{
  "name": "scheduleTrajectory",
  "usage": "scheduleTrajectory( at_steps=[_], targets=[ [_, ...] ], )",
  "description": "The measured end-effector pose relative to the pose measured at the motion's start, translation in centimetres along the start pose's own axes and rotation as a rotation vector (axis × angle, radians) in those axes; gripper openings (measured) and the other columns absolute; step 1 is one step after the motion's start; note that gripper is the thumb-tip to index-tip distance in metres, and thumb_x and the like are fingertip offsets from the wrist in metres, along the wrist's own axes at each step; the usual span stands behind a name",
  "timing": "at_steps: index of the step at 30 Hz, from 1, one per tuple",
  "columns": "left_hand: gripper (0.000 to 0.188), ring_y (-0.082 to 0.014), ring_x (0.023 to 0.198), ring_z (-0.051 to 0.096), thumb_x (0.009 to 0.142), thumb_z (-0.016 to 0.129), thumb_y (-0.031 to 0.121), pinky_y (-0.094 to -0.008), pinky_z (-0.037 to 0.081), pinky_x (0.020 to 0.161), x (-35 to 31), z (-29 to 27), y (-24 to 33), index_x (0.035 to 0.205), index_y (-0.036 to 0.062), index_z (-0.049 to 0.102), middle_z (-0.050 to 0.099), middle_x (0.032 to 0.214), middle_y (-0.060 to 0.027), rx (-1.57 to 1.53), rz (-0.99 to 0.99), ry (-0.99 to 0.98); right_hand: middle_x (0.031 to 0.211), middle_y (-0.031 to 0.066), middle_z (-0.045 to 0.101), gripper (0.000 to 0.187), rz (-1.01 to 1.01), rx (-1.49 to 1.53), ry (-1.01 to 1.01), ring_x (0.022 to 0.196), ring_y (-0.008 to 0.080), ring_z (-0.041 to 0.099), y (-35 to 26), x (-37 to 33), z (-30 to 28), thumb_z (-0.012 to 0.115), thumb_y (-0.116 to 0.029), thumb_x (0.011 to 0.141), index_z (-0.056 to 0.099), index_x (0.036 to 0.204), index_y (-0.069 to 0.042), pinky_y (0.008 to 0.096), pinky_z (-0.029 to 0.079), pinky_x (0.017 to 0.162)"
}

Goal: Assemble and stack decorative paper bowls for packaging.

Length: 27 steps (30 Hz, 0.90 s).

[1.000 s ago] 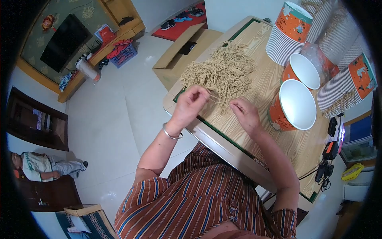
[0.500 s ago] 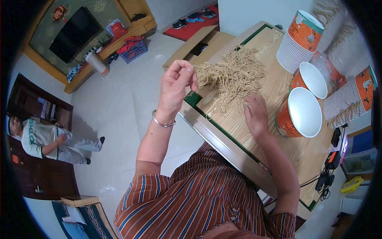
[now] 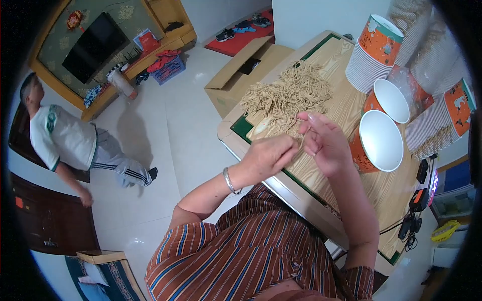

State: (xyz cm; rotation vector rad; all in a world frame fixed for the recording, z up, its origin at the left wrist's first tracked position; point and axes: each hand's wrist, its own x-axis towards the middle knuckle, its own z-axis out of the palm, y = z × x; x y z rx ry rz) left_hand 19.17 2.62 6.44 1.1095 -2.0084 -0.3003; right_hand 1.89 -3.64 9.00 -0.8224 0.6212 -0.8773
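Observation:
A loose heap of tan cord (image 3: 288, 95) lies tangled on the wooden table (image 3: 346, 55). Close in front of it, my hands are near each other over the table edge. My left hand (image 3: 271, 158), with a silver bangle on its wrist, is closed on a thin cord. My right hand (image 3: 329, 145) pinches the same cord between thumb and fingers, and a short piece (image 3: 303, 138) shows between the hands. The cord's ends are too fine to make out.
Two white-lined orange paper buckets (image 3: 382, 140) stand right of my right hand. Stacked paper buckets (image 3: 369, 67) and a lying stack with cords (image 3: 434, 128) are beyond. An open cardboard box (image 3: 226, 95) sits at the table's far left. A person (image 3: 75, 140) walks on the left.
My left hand has come down and right from the heap's left side, meeting my right hand, which has risen slightly and turned. The person at the left has stepped forward.

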Motion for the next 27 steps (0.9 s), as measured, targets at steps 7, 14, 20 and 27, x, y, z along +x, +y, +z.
scheduleTrajectory(
  at_steps=[7, 14, 20, 27],
  targets=[
    [0.009, -0.0206, 0.083, 0.061, 0.089, 0.061, 0.007, -0.0285, 0.048, 0.071, -0.1, 1.0, -0.3, 0.096, 0.0019, 0.062, 0.06, 0.088, -0.0113, -0.176, -0.01, 0.108, 0.069, 0.0009, 0.055, 0.022, 0.035, -0.19, -0.119, 0.053, 0.0067, 0.045, -1.7, -0.9, -0.6, 0.053, -0.019, 0.098, 0.063, 0.106, -0.001, 0.0236, 0.04, 0.049],
    [0.021, -0.0093, 0.082, 0.053, 0.096, 0.058, 0.012, -0.0221, 0.044, 0.073, 2.2, -0.1, -0.7, 0.113, 0.0021, 0.066, 0.058, 0.095, -0.0025, -0.572, -0.305, 0.093, 0.079, 0.0163, 0.062, 0.015, -0.337, -1.174, -0.022, 0.074, 0.0279, 0.063, -0.6, -2.2, 0.5, 0.052, -0.014, 0.096, 0.061, 0.096, -0.002, 0.0367, 0.049, 0.066],
    [0.019, -0.006, 0.08, 0.051, 0.089, 0.068, 0.013, -0.0206, 0.043, 0.071, 2.6, 0.5, -0.7, 0.105, 0.0022, 0.07, 0.055, 0.086, 0.0018, -0.706, -0.339, 0.111, 0.087, 0.0197, 0.062, 0.014, -0.553, -1.291, -0.02, 0.082, 0.0381, 0.062, 0.1, -2.6, 0.5, 0.053, -0.015, 0.094, 0.059, 0.096, -0.003, 0.0436, 0.049, 0.068],
    [0.013, -0.0091, 0.088, 0.056, 0.09, 0.065, 0.006, -0.0241, 0.046, 0.08, 2.7, 0.1, -0.2, 0.102, 0.0016, 0.068, 0.062, 0.098, -0.0003, -1.049, -0.513, 0.084, 0.089, 0.0202, 0.064, 0.016, -0.587, -1.372, -0.006, 0.083, 0.0381, 0.064, 0.1, -3.2, 0.6, 0.057, -0.016, 0.094, 0.062, 0.104, -0.005, 0.0429, 0.05, 0.07]
  ],
)
